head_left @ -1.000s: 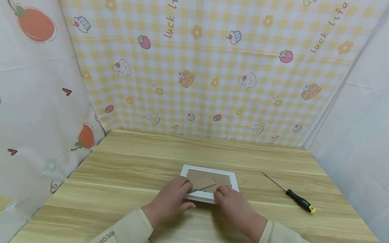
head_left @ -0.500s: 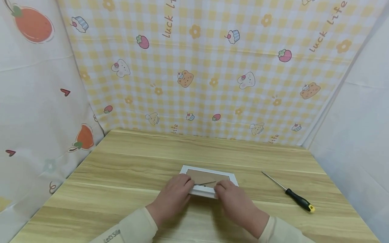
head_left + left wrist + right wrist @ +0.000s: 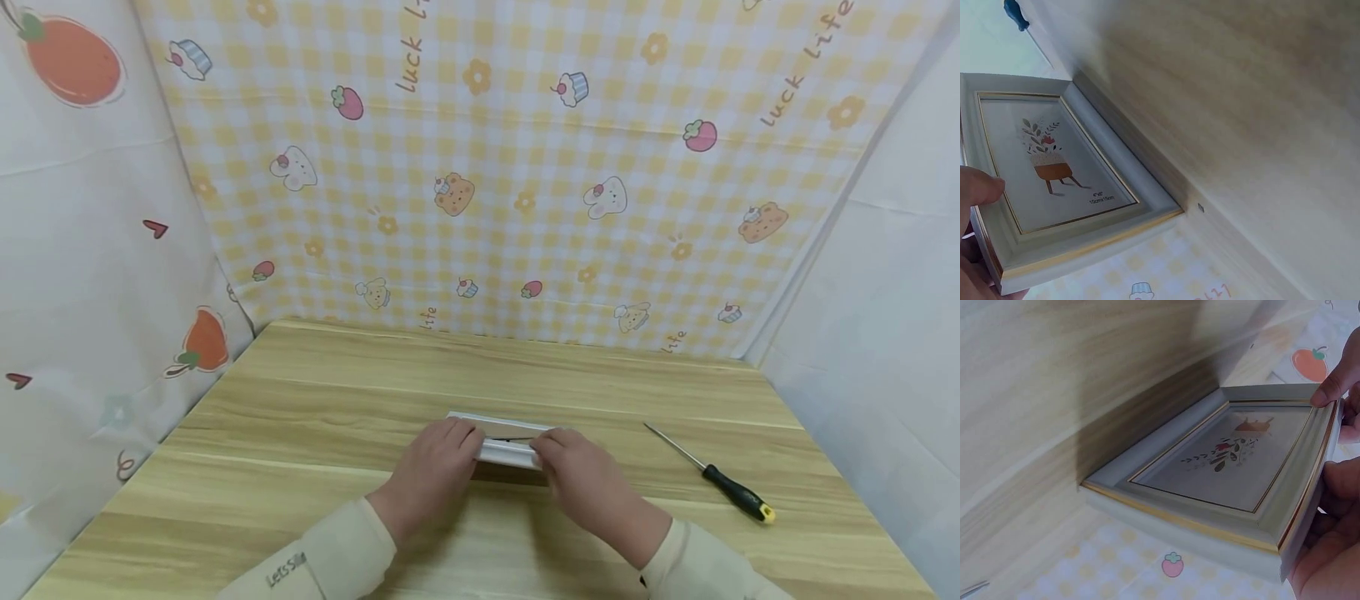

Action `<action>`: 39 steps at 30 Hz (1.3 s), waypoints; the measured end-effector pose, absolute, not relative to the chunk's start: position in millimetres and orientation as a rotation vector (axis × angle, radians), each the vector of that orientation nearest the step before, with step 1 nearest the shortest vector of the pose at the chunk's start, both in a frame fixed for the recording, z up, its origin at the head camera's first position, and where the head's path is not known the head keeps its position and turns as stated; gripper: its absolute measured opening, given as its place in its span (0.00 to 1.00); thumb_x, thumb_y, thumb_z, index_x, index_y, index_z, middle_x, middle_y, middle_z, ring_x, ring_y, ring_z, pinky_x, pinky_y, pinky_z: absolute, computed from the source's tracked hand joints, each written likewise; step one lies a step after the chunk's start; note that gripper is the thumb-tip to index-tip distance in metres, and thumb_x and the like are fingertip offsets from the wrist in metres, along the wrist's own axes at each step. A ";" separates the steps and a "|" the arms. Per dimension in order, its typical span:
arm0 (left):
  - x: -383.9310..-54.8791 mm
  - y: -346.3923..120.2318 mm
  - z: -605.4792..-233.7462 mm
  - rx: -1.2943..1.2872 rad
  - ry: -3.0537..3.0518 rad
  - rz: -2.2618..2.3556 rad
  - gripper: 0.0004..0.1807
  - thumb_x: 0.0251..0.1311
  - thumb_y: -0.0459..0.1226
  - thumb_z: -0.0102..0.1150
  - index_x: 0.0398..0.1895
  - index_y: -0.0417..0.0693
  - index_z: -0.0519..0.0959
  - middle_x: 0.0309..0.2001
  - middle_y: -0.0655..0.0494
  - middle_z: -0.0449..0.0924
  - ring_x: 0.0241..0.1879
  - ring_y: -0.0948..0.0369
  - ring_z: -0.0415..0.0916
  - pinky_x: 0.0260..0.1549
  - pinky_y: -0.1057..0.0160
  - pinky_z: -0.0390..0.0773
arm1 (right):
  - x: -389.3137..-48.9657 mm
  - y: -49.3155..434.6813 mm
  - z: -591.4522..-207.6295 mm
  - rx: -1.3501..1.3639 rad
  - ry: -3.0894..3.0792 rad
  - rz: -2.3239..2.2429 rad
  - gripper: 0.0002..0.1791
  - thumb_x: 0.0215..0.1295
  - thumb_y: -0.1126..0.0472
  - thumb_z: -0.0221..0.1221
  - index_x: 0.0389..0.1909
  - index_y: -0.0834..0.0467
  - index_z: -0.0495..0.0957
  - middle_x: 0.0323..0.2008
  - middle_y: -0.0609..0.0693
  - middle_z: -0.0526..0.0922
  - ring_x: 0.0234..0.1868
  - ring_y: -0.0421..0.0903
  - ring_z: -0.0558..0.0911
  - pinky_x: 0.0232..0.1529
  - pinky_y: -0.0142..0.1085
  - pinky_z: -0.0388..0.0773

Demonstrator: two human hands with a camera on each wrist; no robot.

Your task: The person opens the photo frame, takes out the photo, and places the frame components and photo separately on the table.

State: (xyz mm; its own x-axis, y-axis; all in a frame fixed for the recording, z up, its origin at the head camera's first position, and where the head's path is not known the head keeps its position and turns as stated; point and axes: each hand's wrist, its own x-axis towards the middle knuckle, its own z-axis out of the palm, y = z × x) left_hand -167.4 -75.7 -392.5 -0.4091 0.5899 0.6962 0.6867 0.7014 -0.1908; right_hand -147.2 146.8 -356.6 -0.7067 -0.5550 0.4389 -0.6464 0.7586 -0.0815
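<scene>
A white picture frame [image 3: 510, 454] with gold trim is tilted up on its far edge, its brown backing board facing away from me. My left hand [image 3: 435, 467] grips its near left corner and my right hand [image 3: 596, 492] its near right side. In the left wrist view, the frame front [image 3: 1054, 156] shows a print of a plant in a legged pot, and my left thumb [image 3: 985, 187] presses the border. From the right wrist, my right thumb [image 3: 1329, 390] lies on the frame [image 3: 1222, 531], with the other fingers behind it.
A screwdriver [image 3: 738, 493] with a black and yellow handle lies to the right on the wooden table [image 3: 360, 375]. Behind the table hangs a yellow checked cloth [image 3: 510, 242] with cartoon prints. White cloth [image 3: 885, 333] closes off the right side.
Both hands have raised the near edge of the picture frame, tilting it steeply so its backing shows less. The left hand has moved slightly up and right. The screwdriver stays put.
</scene>
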 end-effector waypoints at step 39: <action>-194.5 -65.6 -373.7 -1.031 -2.162 -0.123 0.14 0.51 0.26 0.68 0.39 0.40 0.75 0.35 0.51 0.81 0.35 0.58 0.79 0.36 0.64 0.79 | -168.9 165.1 -346.7 0.617 -2.563 0.609 0.12 0.66 0.64 0.59 0.48 0.64 0.80 0.48 0.56 0.81 0.50 0.54 0.79 0.46 0.47 0.78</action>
